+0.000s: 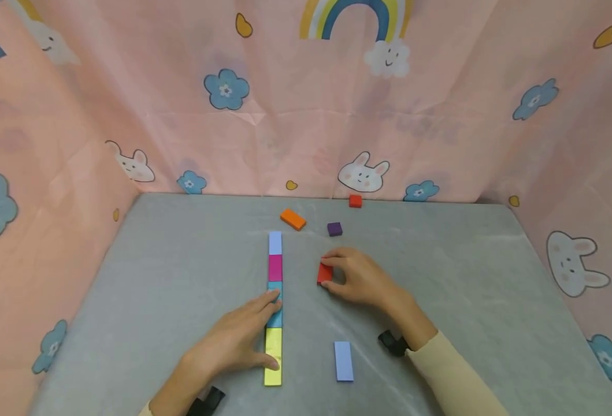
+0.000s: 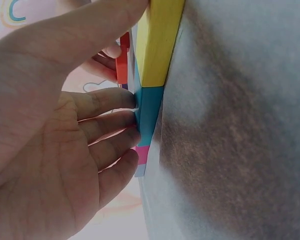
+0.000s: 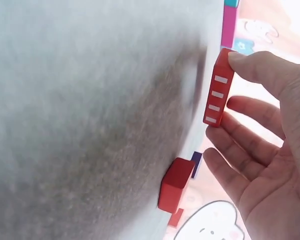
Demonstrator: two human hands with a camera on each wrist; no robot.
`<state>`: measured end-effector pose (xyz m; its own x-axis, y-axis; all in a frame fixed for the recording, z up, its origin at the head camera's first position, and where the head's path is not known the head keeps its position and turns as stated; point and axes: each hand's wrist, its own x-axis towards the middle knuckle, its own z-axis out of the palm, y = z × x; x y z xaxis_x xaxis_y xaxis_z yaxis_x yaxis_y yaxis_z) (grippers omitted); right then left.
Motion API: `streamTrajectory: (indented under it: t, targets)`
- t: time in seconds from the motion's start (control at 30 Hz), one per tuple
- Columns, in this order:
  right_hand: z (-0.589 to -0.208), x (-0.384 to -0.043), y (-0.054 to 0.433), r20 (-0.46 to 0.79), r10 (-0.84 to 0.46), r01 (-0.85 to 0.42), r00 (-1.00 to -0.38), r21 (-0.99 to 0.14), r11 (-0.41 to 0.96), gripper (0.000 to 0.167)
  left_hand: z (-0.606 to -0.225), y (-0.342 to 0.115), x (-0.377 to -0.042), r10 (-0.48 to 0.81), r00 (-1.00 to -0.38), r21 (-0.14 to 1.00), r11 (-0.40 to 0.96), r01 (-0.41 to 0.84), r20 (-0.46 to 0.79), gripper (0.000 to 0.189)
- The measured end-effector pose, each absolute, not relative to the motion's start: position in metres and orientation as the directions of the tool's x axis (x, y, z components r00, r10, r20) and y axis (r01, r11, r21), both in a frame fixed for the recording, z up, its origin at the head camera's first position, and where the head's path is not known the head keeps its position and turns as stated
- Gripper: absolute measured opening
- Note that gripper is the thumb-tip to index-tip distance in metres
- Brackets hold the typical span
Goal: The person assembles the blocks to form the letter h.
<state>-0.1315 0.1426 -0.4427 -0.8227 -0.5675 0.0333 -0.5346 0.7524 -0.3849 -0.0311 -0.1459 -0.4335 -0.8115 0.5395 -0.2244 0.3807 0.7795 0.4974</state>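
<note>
A straight row of blocks runs away from me: yellow (image 1: 273, 346), blue (image 1: 275, 318), magenta (image 1: 275, 268) and pale blue (image 1: 275, 242) at the far end. My left hand (image 1: 233, 338) lies along it, thumb at the yellow block and loosely straight fingers (image 2: 110, 120) against the blue one. Right of the row, my right hand (image 1: 360, 277) pinches a red block (image 3: 219, 87) by its ends, between thumb and fingertips. White rectangles mark one side of that block. Another red block (image 3: 176, 186) stands near this hand in the right wrist view; the hand hides it in the head view.
An orange block (image 1: 292, 219), a purple block (image 1: 334, 229) and a small red block (image 1: 355, 201) lie toward the back edge. Nearer me, a pale blue block (image 1: 344, 361) lies right of the row. Pink printed cloth rises around the grey table (image 1: 456, 260).
</note>
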Motion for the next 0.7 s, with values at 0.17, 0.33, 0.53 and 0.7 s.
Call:
streamTrajectory:
  t: [0.17, 0.33, 0.53, 0.7]
  targets:
    - [-0.437, -0.121, 0.140, 0.043, -0.595, -0.555, -0.802, -0.419, 0.718, 0.046, -0.432, -0.146, -0.033, 0.539, -0.814, 0.479, 0.785, 0.392, -0.217, 0.106]
    - [-0.437, -0.105, 0.134, 0.011, -0.635, -0.575, -0.773, -0.437, 0.692, 0.048, -0.432, -0.145, -0.031, 0.549, -0.803, 0.479, 0.783, 0.398, -0.231, 0.106]
    - [-0.440, -0.089, 0.130, -0.020, -0.687, -0.604, -0.726, -0.458, 0.652, 0.046, -0.433, -0.145, -0.028, 0.545, -0.805, 0.492, 0.780, 0.387, -0.232, 0.106]
    - [-0.442, -0.082, 0.131, -0.064, -0.689, -0.584, -0.722, -0.478, 0.657, 0.046, -0.434, -0.147, -0.030, 0.545, -0.810, 0.485, 0.781, 0.394, -0.219, 0.105]
